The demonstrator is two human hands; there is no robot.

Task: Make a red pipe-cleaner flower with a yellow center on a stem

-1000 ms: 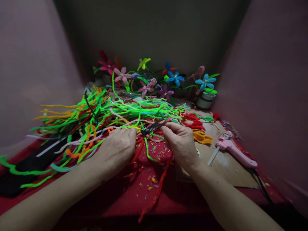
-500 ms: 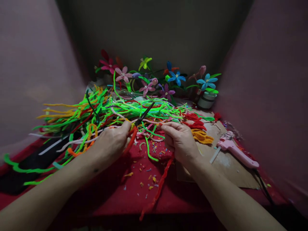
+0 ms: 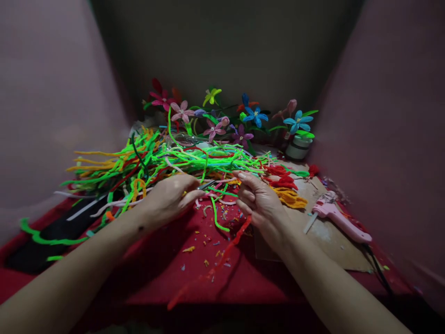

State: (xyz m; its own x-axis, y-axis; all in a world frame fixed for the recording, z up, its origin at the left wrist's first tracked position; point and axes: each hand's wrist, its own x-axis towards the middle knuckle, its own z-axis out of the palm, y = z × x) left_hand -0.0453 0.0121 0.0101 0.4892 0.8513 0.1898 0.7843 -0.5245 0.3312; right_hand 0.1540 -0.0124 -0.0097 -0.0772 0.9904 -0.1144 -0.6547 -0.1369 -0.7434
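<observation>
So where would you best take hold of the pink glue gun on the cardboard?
Probably the pink glue gun by its long handle, coming from the right and above: the handle lies flat and bare toward the near right on the cardboard, nozzle pointing left.

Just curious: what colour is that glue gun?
Pink; the glue gun shows in the head view.

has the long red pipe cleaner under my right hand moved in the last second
Yes. The red pipe cleaner has swung: its free end, earlier below the right hand, now trails toward the lower left, farther from the brown board, which kept its place.
</observation>
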